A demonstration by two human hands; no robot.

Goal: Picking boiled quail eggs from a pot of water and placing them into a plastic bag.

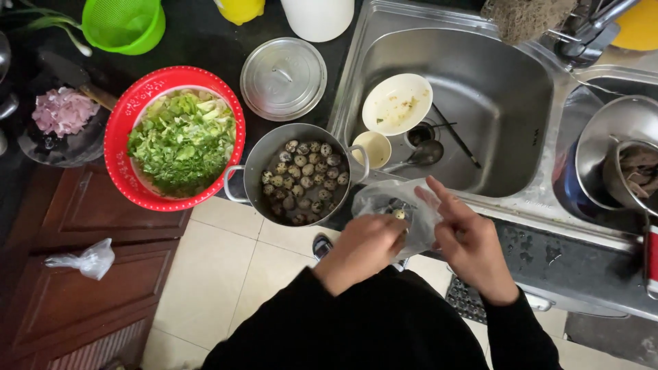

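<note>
Together, left hand [363,247] pinched a speckled egg [399,214], right hand [465,236] fingers spread against clear plastic bag [394,202], beside pot of quail eggs [301,175].

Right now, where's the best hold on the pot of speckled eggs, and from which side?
Likely the two loop handles on the steel pot: one sticks out at the lower left of the rim, the other at the upper right near the sink. Come from above and outside, one hand per handle. The pot is open and full of eggs, so keep it level. Both hands are on a clear bag.
</note>
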